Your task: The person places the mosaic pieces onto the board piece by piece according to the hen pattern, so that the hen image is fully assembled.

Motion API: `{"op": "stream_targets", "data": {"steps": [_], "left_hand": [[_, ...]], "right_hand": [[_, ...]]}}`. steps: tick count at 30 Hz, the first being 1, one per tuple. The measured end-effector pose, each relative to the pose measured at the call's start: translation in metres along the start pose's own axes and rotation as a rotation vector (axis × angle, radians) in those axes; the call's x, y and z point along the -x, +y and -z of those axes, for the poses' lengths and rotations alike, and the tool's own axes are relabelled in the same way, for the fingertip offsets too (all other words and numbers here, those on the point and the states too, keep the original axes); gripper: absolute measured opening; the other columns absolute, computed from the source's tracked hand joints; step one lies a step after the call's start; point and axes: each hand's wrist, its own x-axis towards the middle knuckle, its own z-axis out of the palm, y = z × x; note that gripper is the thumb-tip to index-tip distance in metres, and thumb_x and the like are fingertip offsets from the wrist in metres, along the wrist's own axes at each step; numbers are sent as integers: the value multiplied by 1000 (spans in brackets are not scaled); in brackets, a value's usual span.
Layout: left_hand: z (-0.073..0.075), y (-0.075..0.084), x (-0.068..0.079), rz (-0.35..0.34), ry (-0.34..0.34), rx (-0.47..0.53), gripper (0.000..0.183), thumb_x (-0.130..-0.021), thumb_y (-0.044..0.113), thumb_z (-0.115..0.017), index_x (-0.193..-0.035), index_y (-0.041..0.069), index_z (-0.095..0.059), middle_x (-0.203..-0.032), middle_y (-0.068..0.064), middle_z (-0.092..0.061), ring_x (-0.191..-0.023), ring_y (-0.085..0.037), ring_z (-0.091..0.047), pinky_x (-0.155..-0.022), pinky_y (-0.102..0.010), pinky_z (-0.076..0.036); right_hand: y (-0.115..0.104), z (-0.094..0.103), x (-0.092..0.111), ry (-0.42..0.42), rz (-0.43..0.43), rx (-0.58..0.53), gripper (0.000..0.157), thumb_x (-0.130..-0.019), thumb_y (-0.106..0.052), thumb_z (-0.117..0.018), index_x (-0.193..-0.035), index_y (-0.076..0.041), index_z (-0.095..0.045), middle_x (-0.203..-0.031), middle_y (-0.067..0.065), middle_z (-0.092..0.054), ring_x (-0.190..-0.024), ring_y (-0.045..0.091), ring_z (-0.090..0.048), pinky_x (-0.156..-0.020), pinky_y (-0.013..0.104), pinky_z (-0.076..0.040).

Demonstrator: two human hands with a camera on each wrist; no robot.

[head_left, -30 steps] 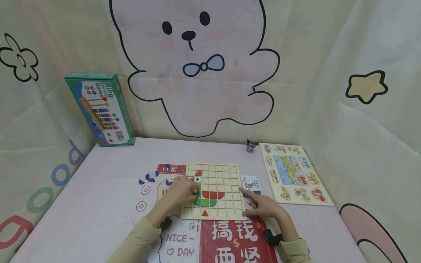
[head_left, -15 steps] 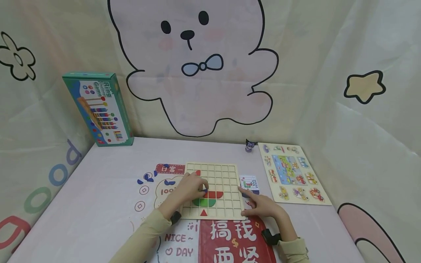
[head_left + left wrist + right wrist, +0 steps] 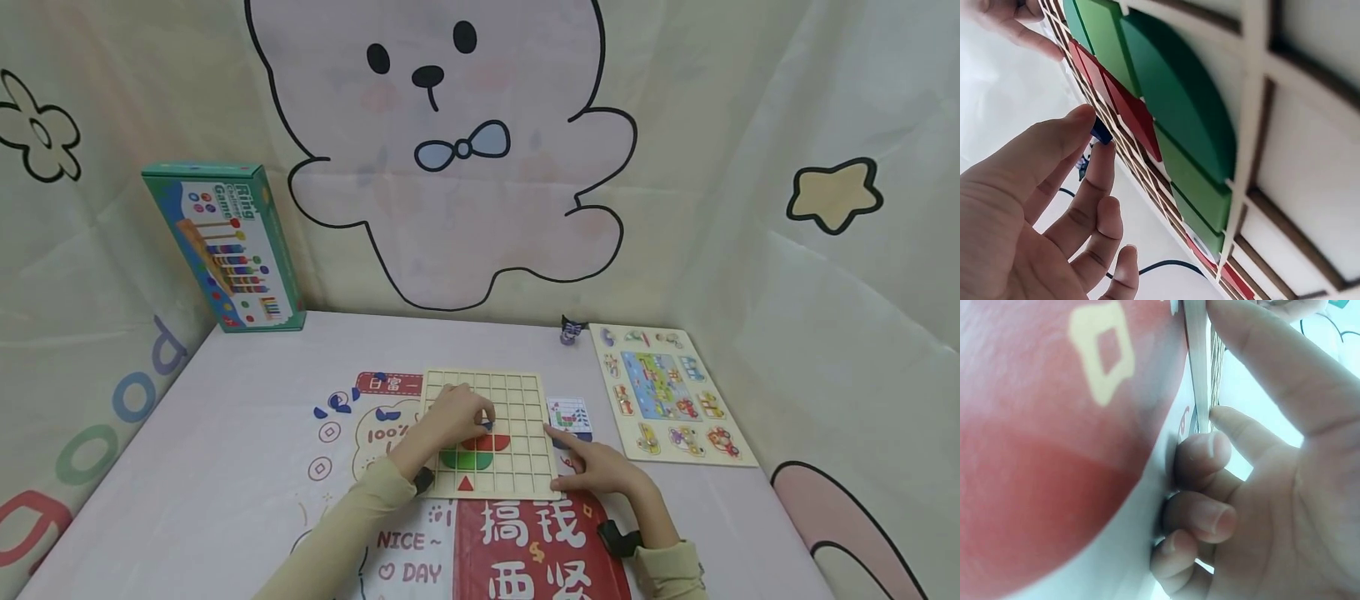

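Observation:
My left hand (image 3: 453, 415) is over the left middle of a pale wooden grid board (image 3: 525, 471). Thumb and index finger pinch a small dark blue piece (image 3: 1102, 131) close over the grid, while the other fingers curl loosely. Below the hand lie a row of red pieces (image 3: 495, 442), a row of green pieces (image 3: 468, 460) and a red triangle (image 3: 465, 483). The board's upper left pieces are hidden by this hand in the head view. My right hand (image 3: 600, 468) touches the board's right edge with thumb and extended index finger; its other fingers are bent beneath.
Several loose blue pieces (image 3: 339, 402) lie left of the board. A small pattern card (image 3: 568, 413) sits at its right. Farther right is an animal picture board (image 3: 705, 429), with a small purple figure (image 3: 571, 332) behind. A green game box (image 3: 225, 250) stands at the back left.
My left hand has moved rightward across the board with the blue piece, from the left-hand squares to above the red row. The right hand has stayed at the board's edge.

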Motion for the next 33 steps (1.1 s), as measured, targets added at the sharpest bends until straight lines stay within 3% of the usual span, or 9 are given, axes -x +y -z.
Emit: {"op": "stream_targets", "data": {"steps": [7,16,26,33], "left_hand": [[-1,7,-13,-15,-18,-31,11,-80,26,-71,-91,23,-73,-67,12,-59,-76,-11,-47,-77,-36,-36],[-7,16,-27,14,-46,-53,12,-77,22,-73,-89,22,-73,-73,10,-64,-75,-11,-48,-76,-35,-35],[-11,23,-31,49,-31,-68,6,-75,20,-74,-82,20,-74,-76,10,-66,-75,-11,-49,-74,-32,-35],[-13,22,-28,40,-27,-55,7,-78,18,-72,-83,21,-75,-81,9,-69,-83,-12,-57,-80,-35,-39]], "right_hand": [[2,-1,-1,1,-14,3,86,-74,-47,-72,-145,-23,-30,-73,-1,-51,-65,14,-44,-62,32,-34],[1,-1,0,1,-15,0,87,-73,-47,-72,-145,-23,-30,-65,0,-44,-56,12,-37,-58,29,-33],[0,0,-1,1,0,7,86,-74,-46,-72,-145,-23,-30,-63,-1,-44,-53,10,-33,-53,26,-30],[-1,0,-1,-3,-9,3,86,-74,-46,-72,-145,-23,-30,-64,-1,-44,-55,11,-35,-56,27,-32]]}}
